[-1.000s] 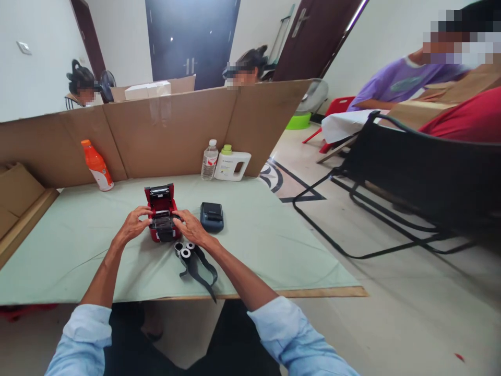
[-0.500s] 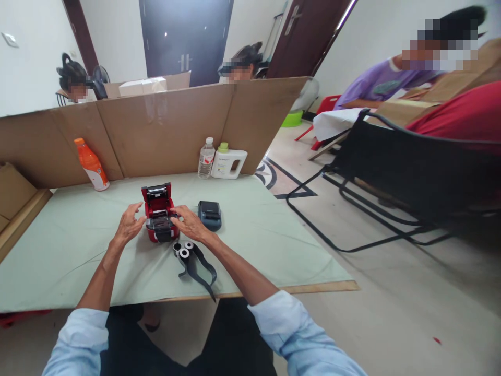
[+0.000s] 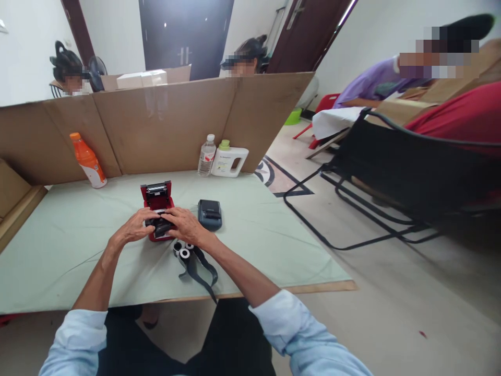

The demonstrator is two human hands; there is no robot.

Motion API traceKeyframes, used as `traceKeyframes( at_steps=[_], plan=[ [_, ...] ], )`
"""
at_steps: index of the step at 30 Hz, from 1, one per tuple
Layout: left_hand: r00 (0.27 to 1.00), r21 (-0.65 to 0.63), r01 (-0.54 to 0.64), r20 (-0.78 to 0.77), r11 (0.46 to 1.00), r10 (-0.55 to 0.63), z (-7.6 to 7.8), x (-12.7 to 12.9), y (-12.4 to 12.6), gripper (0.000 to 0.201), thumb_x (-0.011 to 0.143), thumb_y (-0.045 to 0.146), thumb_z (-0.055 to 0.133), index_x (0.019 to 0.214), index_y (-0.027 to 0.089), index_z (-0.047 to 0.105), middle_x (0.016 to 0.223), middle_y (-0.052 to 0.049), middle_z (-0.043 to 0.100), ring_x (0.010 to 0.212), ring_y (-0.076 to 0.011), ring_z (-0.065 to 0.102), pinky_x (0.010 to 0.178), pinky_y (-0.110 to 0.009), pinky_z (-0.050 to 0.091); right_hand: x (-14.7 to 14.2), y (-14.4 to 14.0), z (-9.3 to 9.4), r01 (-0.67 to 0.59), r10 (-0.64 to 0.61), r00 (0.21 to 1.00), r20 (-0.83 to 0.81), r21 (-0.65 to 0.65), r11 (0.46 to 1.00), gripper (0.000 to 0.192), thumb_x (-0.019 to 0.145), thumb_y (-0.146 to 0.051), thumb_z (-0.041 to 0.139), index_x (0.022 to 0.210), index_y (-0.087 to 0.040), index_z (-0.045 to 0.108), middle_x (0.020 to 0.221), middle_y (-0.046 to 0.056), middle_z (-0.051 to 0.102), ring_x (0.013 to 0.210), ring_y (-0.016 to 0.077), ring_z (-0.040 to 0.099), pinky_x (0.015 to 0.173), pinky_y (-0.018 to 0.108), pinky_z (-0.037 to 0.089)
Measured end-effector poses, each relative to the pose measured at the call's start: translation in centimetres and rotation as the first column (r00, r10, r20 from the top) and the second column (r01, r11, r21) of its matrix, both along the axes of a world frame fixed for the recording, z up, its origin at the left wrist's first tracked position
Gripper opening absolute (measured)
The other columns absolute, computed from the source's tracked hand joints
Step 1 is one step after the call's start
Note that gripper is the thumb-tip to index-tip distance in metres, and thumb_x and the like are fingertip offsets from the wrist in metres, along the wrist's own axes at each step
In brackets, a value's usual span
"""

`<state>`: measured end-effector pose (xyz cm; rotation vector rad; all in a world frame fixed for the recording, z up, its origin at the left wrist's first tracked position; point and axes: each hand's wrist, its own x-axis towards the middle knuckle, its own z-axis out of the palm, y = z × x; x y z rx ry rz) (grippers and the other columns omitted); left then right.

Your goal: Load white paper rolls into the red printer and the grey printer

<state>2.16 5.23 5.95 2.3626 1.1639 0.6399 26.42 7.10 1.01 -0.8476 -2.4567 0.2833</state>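
Observation:
A small red printer [image 3: 158, 191] stands on the table with its lid raised. A black part [image 3: 161, 227] lies across its front. My left hand [image 3: 135, 225] grips the left end of this part, fingers bent over the top. From the other side my right hand [image 3: 185, 224] closes on its right end, and the fingertips of both hands nearly meet. The fingers cover much of the printer's inside. Just in front and to the right lies a black item [image 3: 195, 266] with white-cored rings and long curved strips. Beside my right hand sits a dark blue, boxy device [image 3: 210, 214].
A cardboard screen [image 3: 168, 122] borders the back of the green-covered table [image 3: 266, 235]. Before it stand an orange bottle [image 3: 88, 161], a clear water bottle [image 3: 206, 156] and a white jug [image 3: 230, 161]. A black folding chair [image 3: 407, 167] is on the right. Several people sit beyond.
Both hands have moved inward over the printer and closed on the black part at its front. Before, they were apart at its two sides. The view has shifted slightly.

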Motion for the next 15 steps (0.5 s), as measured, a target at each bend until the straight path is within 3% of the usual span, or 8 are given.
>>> traceKeyframes(
  at_steps=[4,8,12,15],
  plan=[
    [0.998,0.002,-0.049,0.027,0.999,0.048,-0.4,0.3,0.5,0.031,0.086,0.026,0.061,0.111,0.022,0.08,0.112,-0.009,0.078,0.109,-0.0253,0.068,0.104,-0.039,0.052,-0.4,0.2,0.1,-0.041,0.035,0.993,-0.113,-0.048,0.998,0.04,0.092,-0.024,0.074,0.132,-0.022,0.07,0.125,0.013,0.07,0.116,0.0273,0.065,0.101,0.044,0.052],
    [0.99,-0.001,-0.13,0.062,0.991,0.13,-0.6,0.9,1.1,0.028,0.091,0.028,0.053,0.09,0.019,0.079,0.096,-0.007,0.076,0.094,-0.0221,0.067,0.092,-0.034,0.053,-0.7,0.6,0.4,-0.007,-0.02,0.968,-0.252,-0.106,0.994,0.024,0.097,-0.025,0.066,0.118,-0.021,0.076,0.113,0.011,0.073,0.105,0.0236,0.068,0.096,0.038,0.053],
    [0.968,-0.143,-0.189,0.136,0.971,0.209,-0.7,1.1,1.8,0.034,0.092,0.035,0.048,0.073,0.016,0.069,0.068,-0.001,0.062,0.067,-0.016,0.055,0.066,-0.027,0.046,-1.3,1.7,0.8,0.049,-0.121,0.923,-0.365,-0.2,0.979,0.012,0.093,-0.023,0.065,0.096,-0.019,0.076,0.095,0.007,0.072,0.089,0.0199,0.066,0.085,0.032,0.05],
    [0.935,-0.253,-0.213,0.229,0.944,0.272,-0.5,0.8,2.3,0.032,0.087,0.039,0.051,0.074,0.016,0.068,0.067,0.001,0.06,0.066,-0.0156,0.054,0.064,-0.026,0.044,-1.9,2.8,1.4,0.017,-0.161,0.877,-0.453,-0.306,0.952,0.014,0.09,-0.026,0.062,0.084,-0.019,0.072,0.08,0.002,0.067,0.075,0.0168,0.059,0.073,0.028,0.046]
  ],
)
